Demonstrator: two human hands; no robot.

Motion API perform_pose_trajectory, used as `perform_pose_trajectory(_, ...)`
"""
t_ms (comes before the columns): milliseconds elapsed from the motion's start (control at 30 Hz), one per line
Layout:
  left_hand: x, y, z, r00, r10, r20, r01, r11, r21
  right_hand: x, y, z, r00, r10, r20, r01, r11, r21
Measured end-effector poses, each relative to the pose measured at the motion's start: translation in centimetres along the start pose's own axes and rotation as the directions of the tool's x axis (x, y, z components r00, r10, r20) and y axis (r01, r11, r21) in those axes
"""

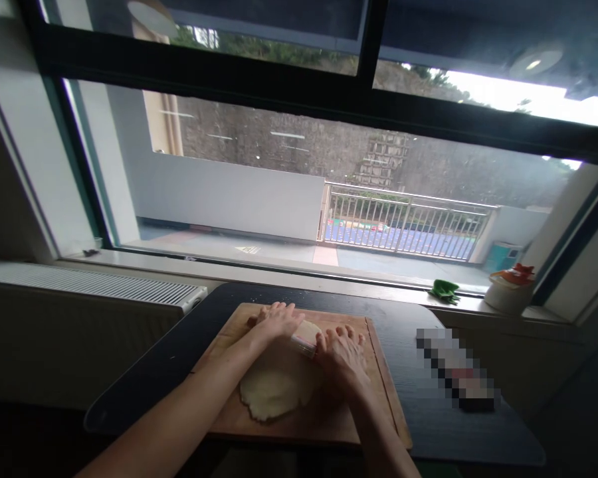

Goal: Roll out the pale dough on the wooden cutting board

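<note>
Head view: on the wooden board [329, 428], a flattened sheet of dough [276, 388] lies near the middle, with a rolling pin [303, 344] across its far part. The left hand [278, 322] and right hand [343, 355] lie palm-down over the pin, fingers loosely extended. Right of the board, a pixelated object [456, 368] rests on the dark table [403, 378].

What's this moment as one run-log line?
left hand: on rolling pin | right hand: on rolling pin | dough: flattened, partly under pin | cutting board: on dark table
</note>
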State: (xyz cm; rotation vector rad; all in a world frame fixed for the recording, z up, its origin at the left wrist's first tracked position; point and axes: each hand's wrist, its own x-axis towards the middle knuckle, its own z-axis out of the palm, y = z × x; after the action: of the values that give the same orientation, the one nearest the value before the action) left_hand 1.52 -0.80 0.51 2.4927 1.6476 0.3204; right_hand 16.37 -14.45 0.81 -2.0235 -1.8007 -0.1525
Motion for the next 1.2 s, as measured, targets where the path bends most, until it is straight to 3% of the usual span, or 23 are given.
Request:
perform_pose_trajectory(100, 0.0, -0.1, 0.3, 1.000, -0.017, 0.004, 0.017, 0.995, 0.095, 0.3, 0.3, 0.2, 1.000, -0.007, 0.030, 0.008, 1.000, -0.012)
perform_pose_trajectory(200, -1.3, -0.3, 0.4, 0.996, 0.082, -0.033, -0.077, 0.988, 0.137, -0.2, 0.0, 0.2, 0.999, -0.005, 0.049, 0.005, 1.000, -0.012)
perform_pose_trajectory(367, -5.2, -0.5, -0.3, 0.995, 0.047, -0.093, -0.033, 0.988, 0.148, -2.4, -1.2, 0.2, 1.000, -0.007, 0.007, 0.007, 1.000, 0.020)
perform_pose_trajectory(567, -9.9, -0.8, -1.8, 0.988, 0.123, -0.095, -0.102, 0.974, 0.202, -4.4, -1.7, 0.1, 0.999, -0.046, -0.022, 0.047, 0.997, 0.065)
perform_pose_trajectory(767, -8.1, -0.9, -1.5, 0.998, -0.063, -0.019, 0.065, 0.989, 0.134, -0.9, -1.4, 0.1, 0.999, 0.017, 0.043, -0.020, 0.998, 0.060)
perform_pose_trajectory(1000, -6.4, -1.1, -0.8, 0.997, -0.037, -0.063, 0.045, 0.990, 0.131, 3.7, -0.7, 1.5, 0.990, 0.073, 0.118, -0.078, 0.996, 0.040)
perform_pose_trajectory(1200, -9.0, -0.3, -1.2, 0.975, 0.114, -0.190, -0.077, 0.978, 0.193, 1.5, -0.7, 1.5, 0.999, 0.015, 0.040, -0.016, 1.000, 0.024)
